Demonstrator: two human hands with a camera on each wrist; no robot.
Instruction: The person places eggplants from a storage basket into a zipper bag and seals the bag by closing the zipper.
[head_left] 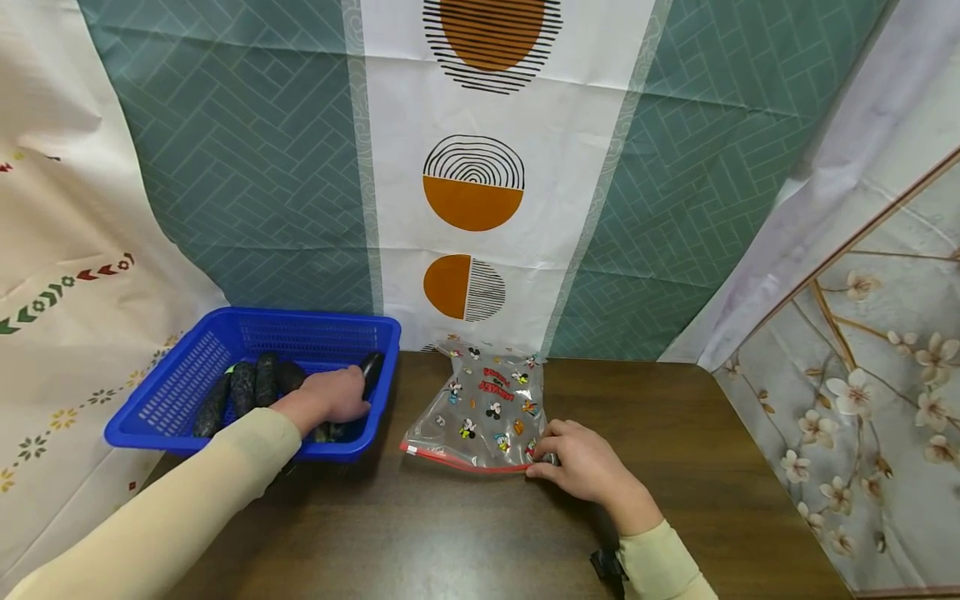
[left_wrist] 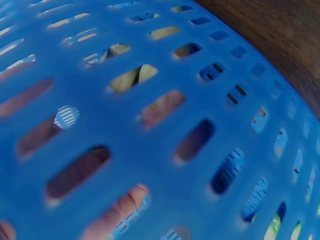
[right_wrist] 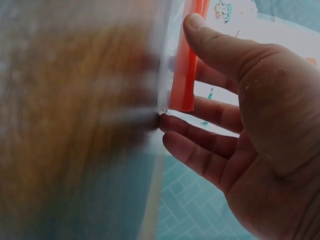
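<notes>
My left hand (head_left: 339,395) reaches into a blue plastic basket (head_left: 388,333), beside a dark glossy eggplant (head_left: 371,372) at its right side. Its fingertips are hidden in the head view. Through the basket slots in the left wrist view, parts of a finger (left_wrist: 120,210) show, but not its hold. With thumb and fingers, my right hand (head_left: 581,463) pinches the right corner of a clear zip bag (head_left: 487,408) printed with cartoon figures. The bag lies flat, its red zip edge toward me. In the right wrist view, the thumb presses the red strip (right_wrist: 184,80).
Several dark, rough-skinned cucumbers (head_left: 242,388) lie in the basket's left part. The brown wooden table (head_left: 420,533) reaches back to a patterned cloth (head_left: 480,108). A flowered cloth (head_left: 847,417) hangs at the right and a cream one (head_left: 67,250) at the left.
</notes>
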